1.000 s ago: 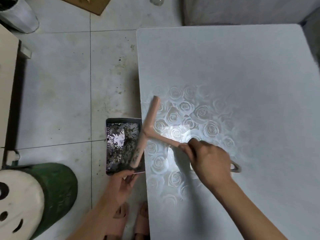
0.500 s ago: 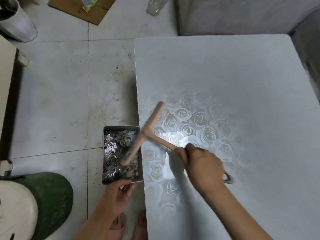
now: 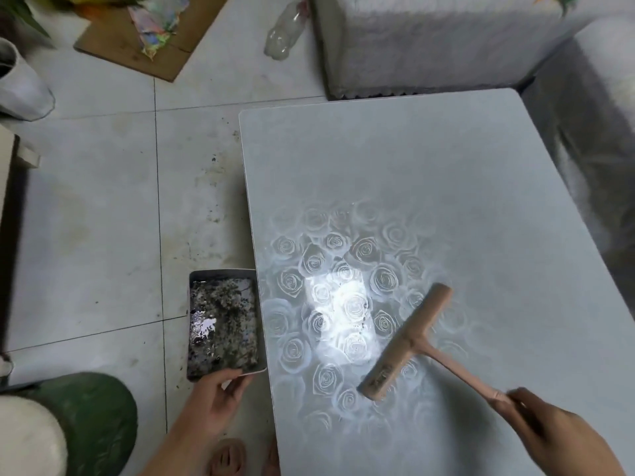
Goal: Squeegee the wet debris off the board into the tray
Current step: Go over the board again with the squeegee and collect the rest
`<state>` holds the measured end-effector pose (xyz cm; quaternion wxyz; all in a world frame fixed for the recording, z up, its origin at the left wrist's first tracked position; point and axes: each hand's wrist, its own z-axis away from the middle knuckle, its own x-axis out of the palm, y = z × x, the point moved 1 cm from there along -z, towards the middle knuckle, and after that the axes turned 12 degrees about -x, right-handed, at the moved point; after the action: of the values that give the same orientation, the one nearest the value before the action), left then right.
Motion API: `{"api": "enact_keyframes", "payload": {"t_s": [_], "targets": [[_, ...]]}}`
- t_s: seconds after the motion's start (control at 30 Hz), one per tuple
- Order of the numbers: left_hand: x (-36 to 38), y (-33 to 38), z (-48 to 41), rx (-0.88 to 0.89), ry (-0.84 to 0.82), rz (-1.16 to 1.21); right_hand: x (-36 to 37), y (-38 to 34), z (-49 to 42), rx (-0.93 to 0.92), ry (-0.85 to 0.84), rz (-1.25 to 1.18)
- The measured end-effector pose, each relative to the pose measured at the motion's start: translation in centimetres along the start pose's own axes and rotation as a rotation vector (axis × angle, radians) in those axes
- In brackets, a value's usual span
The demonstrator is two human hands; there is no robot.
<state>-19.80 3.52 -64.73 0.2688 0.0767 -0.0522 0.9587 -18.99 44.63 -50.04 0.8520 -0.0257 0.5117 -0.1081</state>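
The tiled floor [image 3: 103, 218] fills the left half of the view, stained with dark specks by the board's left edge. The grey rose-patterned board [image 3: 446, 173] takes the right half, with a bright wet patch [image 3: 338, 304] near its left side. A white fuzzy block [image 3: 429, 39] stands at 12 o'clock, a green stool [image 3: 92, 417] at 7 o'clock, and cardboard [image 3: 137, 49] at 11 o'clock with a clear bottle [image 3: 283, 32] beside it.

The tray [image 3: 221, 273] sits against the board's left edge, at 9 o'clock from the wet patch, full of dark wet debris [image 3: 226, 324]. The left hand [image 3: 220, 396] holds the tray's near end at 6 o'clock, fingers curled under it and thumb over the rim.

The squeegee [image 3: 409, 341] lies at 4 o'clock from the wet patch, its blade running from 1 to 7 o'clock. Whether it touches the board cannot be told. Its handle slants toward 4 o'clock into the right hand [image 3: 549, 438], whose fingers are wrapped round the end. A few dark specks [image 3: 359, 326] lie between blade and tray.
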Motion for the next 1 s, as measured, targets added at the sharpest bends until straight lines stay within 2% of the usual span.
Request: {"api": "enact_keyframes", "payload": {"t_s": [0.13,0.23,0.33,0.43,0.53,0.6,0.67,0.77,0.9,1.0], "targets": [[1.0,0.6,0.3,0.011,-0.003,-0.032,1.1,-3.6,-3.7,-0.156,-0.079,0.028],[2.0,0.9,0.3,0.061,-0.029,-0.045,2.2,-10.1,-8.7,-0.344,-0.060,0.007],[3.0,1.3,0.5,0.090,-0.075,-0.067,2.2,-14.9,-12.0,-0.456,-0.043,0.015],[3.7,2.4,0.6,0.111,-0.054,-0.080,-0.4,-12.0,-11.9,-0.485,0.020,0.038],[4.7,3.8,0.4,0.107,-0.061,-0.104,-4.2,-5.0,-10.4,-0.376,0.055,0.069],[5.3,4.6,0.2,0.102,-0.072,-0.100,-5.8,-1.9,-9.9,-0.307,0.008,0.148],[6.0,5.4,0.0,0.103,-0.059,-0.098,-5.8,-2.1,-10.7,-0.295,-0.053,0.194],[6.7,6.5,-0.1,0.098,-0.045,-0.084,-4.1,-7.1,-13.6,-0.391,-0.067,0.170],[7.5,7.3,-0.1,0.104,-0.058,-0.115,-1.3,-18.0,-18.1,-0.599,-0.074,0.122],[7.6,7.5,-0.2,0.111,-0.080,-0.110,-1.9,-21.8,-19.8,-0.712,0.035,0.202]]}}
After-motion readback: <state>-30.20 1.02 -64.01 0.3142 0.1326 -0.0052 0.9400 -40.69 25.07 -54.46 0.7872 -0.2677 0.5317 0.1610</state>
